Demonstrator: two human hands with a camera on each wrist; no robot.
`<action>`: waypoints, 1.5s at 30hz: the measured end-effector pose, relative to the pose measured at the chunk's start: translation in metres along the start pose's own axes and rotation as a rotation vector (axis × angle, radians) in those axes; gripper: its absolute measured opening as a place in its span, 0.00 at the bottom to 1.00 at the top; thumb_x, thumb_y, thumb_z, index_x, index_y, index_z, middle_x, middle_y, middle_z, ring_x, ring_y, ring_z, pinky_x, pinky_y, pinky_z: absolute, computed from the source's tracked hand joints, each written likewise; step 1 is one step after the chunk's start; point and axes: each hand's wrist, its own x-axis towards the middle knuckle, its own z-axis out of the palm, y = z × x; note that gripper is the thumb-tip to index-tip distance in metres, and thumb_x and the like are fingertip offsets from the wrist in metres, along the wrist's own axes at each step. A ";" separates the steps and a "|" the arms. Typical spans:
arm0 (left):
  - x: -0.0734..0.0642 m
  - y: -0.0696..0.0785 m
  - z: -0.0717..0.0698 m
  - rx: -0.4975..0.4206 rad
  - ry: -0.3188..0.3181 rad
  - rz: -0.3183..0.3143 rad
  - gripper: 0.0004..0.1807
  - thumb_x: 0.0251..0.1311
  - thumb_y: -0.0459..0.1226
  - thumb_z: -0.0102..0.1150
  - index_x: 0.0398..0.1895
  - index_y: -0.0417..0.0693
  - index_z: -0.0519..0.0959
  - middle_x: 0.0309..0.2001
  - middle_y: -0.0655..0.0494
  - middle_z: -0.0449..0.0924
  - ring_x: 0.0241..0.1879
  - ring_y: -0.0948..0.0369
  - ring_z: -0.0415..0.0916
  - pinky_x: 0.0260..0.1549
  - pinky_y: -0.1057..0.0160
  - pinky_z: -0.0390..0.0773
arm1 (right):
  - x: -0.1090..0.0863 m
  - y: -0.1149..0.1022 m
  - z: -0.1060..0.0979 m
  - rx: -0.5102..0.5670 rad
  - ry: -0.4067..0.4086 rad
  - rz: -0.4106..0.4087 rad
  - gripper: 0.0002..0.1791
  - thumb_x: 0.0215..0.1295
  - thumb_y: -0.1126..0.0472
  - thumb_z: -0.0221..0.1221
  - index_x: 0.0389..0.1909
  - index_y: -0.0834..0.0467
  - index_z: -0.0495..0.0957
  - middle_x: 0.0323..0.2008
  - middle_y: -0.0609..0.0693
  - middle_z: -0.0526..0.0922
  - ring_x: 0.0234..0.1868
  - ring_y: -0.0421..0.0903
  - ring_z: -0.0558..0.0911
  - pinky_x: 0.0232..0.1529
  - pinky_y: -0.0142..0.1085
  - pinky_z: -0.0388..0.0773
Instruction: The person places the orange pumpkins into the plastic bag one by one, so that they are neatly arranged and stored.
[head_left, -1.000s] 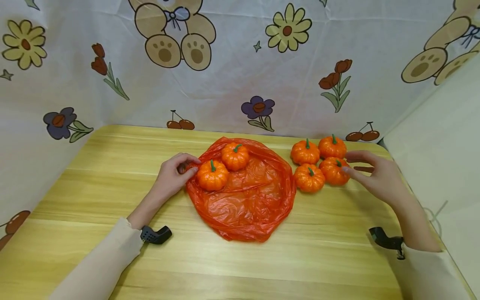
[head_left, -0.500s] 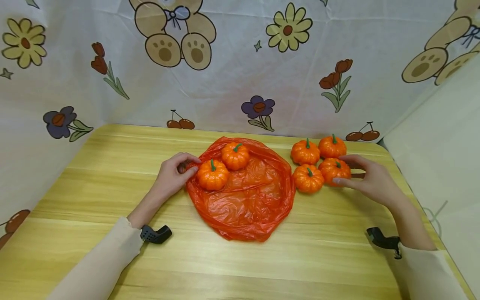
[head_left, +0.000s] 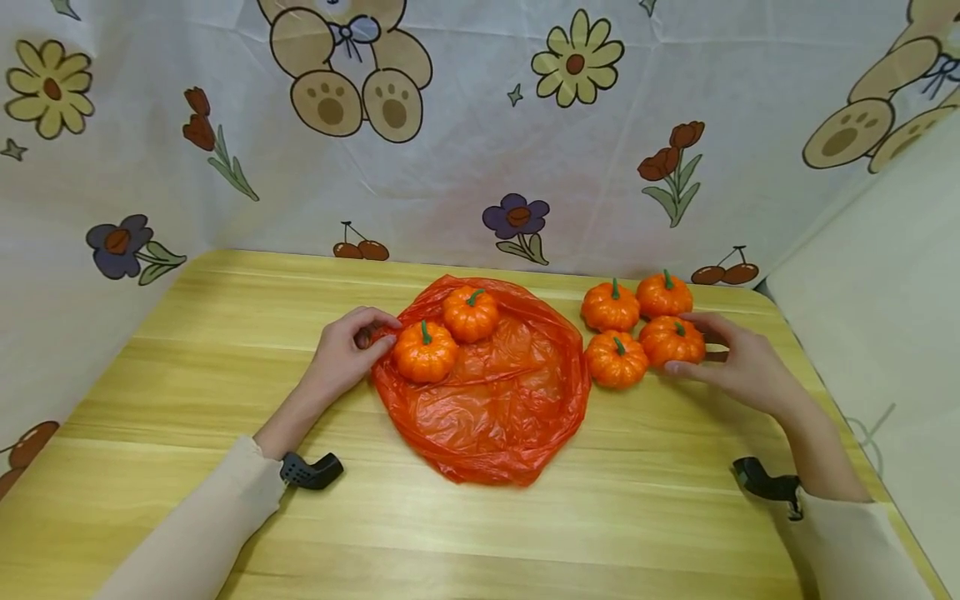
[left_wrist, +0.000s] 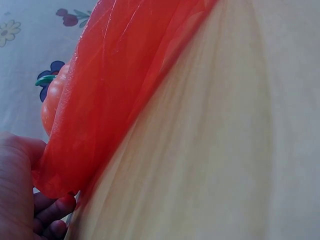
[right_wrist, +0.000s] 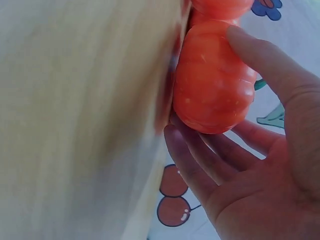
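Bag [head_left: 501, 408] pinched at its rim, held pumpkin [head_left: 670, 344] to the right

The bag is thin red plastic film, translucent and crinkled, spread on the tabletop [head_left: 480, 542] in a rough round with a bunched rim. The left hand [head_left: 339, 348] has a narrow grip, thumb and fingers pinching the film at the left rim. Just inside that edge sit the near pumpkin [head_left: 425, 354] and the far pumpkin [head_left: 471, 317], both squat, glossy orange and ribbed, with green stems.

The right hand [head_left: 746, 367] curves its grip round the held pumpkin, thumb on one side, fingers along the other. This is the front right one of a close cluster of four, beside the front left pumpkin [head_left: 617, 362], the back left pumpkin [head_left: 611, 308] and the back right pumpkin [head_left: 664, 297]. Whether its underside touches the tabletop is hidden.

The tabletop shows streaky pale wood grain. Behind hangs creased white cloth [head_left: 435, 183], printed with bears and flowers.
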 end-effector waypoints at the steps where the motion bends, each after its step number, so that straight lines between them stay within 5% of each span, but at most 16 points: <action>1: 0.000 0.000 0.000 -0.001 0.000 -0.002 0.08 0.69 0.33 0.68 0.48 0.50 0.88 0.41 0.51 0.82 0.34 0.55 0.68 0.34 0.66 0.67 | 0.000 0.000 -0.001 0.001 0.006 -0.009 0.42 0.61 0.52 0.77 0.73 0.61 0.71 0.68 0.64 0.77 0.60 0.62 0.80 0.47 0.13 0.70; 8: -0.002 -0.003 -0.001 -0.003 0.003 -0.009 0.08 0.69 0.33 0.68 0.48 0.50 0.88 0.42 0.52 0.82 0.35 0.54 0.68 0.33 0.66 0.67 | -0.001 -0.010 -0.010 0.007 0.058 0.000 0.42 0.61 0.54 0.77 0.73 0.60 0.72 0.68 0.61 0.78 0.51 0.22 0.75 0.48 0.12 0.69; 11: -0.003 -0.004 -0.001 -0.005 0.005 -0.003 0.08 0.69 0.33 0.67 0.48 0.50 0.88 0.41 0.52 0.82 0.34 0.54 0.68 0.33 0.66 0.67 | -0.001 -0.017 -0.011 0.041 0.081 -0.004 0.41 0.62 0.55 0.76 0.74 0.59 0.71 0.68 0.59 0.77 0.51 0.18 0.73 0.48 0.11 0.70; 20: -0.003 -0.002 0.000 -0.008 0.006 -0.003 0.08 0.69 0.33 0.68 0.48 0.49 0.88 0.40 0.52 0.81 0.34 0.55 0.67 0.33 0.66 0.67 | -0.002 -0.027 -0.011 0.061 0.116 -0.029 0.40 0.62 0.55 0.76 0.75 0.51 0.72 0.67 0.53 0.78 0.53 0.22 0.75 0.50 0.12 0.70; 30: -0.001 -0.002 -0.001 0.000 0.009 -0.004 0.08 0.69 0.33 0.67 0.48 0.51 0.88 0.41 0.52 0.82 0.35 0.55 0.67 0.33 0.66 0.66 | 0.001 -0.047 -0.006 0.073 0.107 -0.057 0.41 0.61 0.55 0.77 0.74 0.56 0.72 0.69 0.55 0.77 0.54 0.23 0.75 0.52 0.11 0.68; 38: -0.001 -0.003 0.000 0.005 0.006 -0.008 0.08 0.69 0.34 0.67 0.48 0.52 0.88 0.41 0.53 0.81 0.34 0.55 0.68 0.33 0.65 0.67 | 0.003 -0.062 0.004 0.091 0.091 -0.073 0.42 0.60 0.56 0.78 0.74 0.54 0.72 0.71 0.55 0.75 0.62 0.52 0.79 0.52 0.10 0.68; 45: 0.001 -0.003 0.000 0.009 0.000 -0.003 0.08 0.68 0.33 0.67 0.47 0.51 0.88 0.41 0.52 0.82 0.34 0.54 0.68 0.33 0.66 0.67 | 0.004 -0.076 0.008 0.096 0.102 -0.080 0.42 0.60 0.56 0.78 0.74 0.54 0.71 0.71 0.55 0.75 0.62 0.54 0.80 0.52 0.10 0.67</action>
